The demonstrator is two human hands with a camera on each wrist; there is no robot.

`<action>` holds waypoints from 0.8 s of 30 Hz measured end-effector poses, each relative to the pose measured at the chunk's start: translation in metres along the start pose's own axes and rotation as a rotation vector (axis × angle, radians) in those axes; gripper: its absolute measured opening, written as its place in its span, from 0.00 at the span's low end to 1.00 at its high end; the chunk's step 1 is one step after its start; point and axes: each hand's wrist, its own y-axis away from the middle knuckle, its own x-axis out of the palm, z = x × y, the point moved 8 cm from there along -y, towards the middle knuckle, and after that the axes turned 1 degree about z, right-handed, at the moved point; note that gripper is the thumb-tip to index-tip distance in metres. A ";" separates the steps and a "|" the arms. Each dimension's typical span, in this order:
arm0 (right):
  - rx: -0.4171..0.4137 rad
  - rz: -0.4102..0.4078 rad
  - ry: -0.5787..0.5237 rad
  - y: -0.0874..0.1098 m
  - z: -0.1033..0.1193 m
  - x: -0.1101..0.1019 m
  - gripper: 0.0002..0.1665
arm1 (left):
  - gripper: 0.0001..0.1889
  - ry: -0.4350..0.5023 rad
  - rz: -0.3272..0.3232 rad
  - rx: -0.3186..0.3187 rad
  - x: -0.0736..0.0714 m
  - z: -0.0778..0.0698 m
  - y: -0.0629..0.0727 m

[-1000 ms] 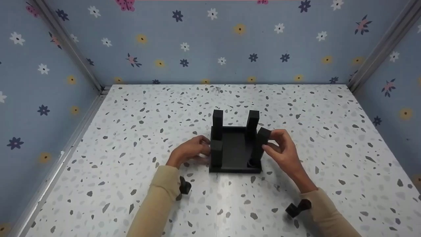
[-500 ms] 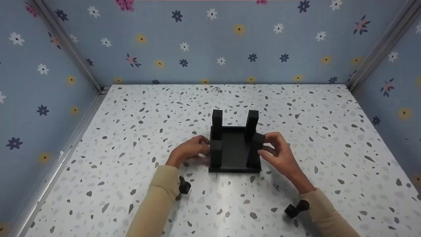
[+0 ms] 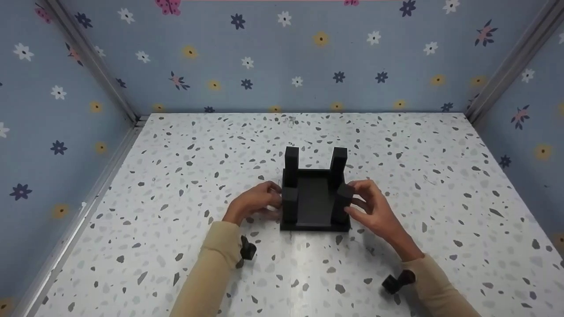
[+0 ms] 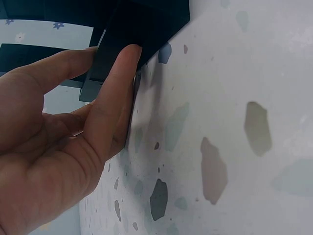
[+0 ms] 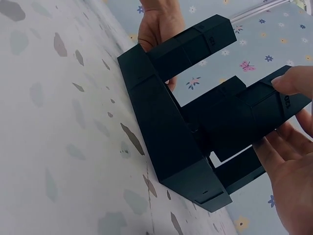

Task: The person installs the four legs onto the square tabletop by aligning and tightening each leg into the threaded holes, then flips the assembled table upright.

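A black tray-like base (image 3: 315, 227) lies on the table with its low rim up. Three black posts rise from its corners: far left (image 3: 291, 165), far right (image 3: 339, 165) and near left (image 3: 290, 207). At the near right corner my right hand (image 3: 374, 209) pinches a fourth black post (image 3: 343, 204) between thumb and fingers, near its top. The right wrist view has this post (image 5: 244, 117) slightly tilted, its lower end right at the base's corner and a number on its side. My left hand (image 3: 255, 200) holds the base's left side, with thumb and fingers (image 4: 115, 88) against it.
White speckled table (image 3: 211, 145) all around. Blue flowered panels (image 3: 282, 53) stand at the back and on both sides. A small black device (image 3: 398, 281) sits at each sleeve cuff.
My right hand has moved the near right post left and down, bringing it from a lean to nearly upright over the corner. The left hand and the base have stayed put.
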 end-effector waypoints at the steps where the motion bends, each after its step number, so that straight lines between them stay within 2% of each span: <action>1: -0.006 0.006 0.002 0.000 0.000 0.000 0.25 | 0.27 -0.001 0.001 -0.001 0.000 0.000 0.000; 6: -0.013 0.035 0.002 0.001 0.002 0.002 0.26 | 0.26 -0.021 0.000 -0.010 -0.001 0.001 0.001; 12: -0.015 0.046 0.015 0.000 0.009 0.003 0.22 | 0.26 -0.036 -0.007 -0.020 -0.002 0.001 0.003; 19: 0.039 0.011 0.026 -0.004 0.007 0.003 0.19 | 0.26 -0.002 -0.003 0.014 0.000 0.000 0.002; 24: 0.012 0.029 -0.019 -0.007 0.009 0.004 0.19 | 0.26 -0.003 -0.005 0.019 0.000 -0.001 0.001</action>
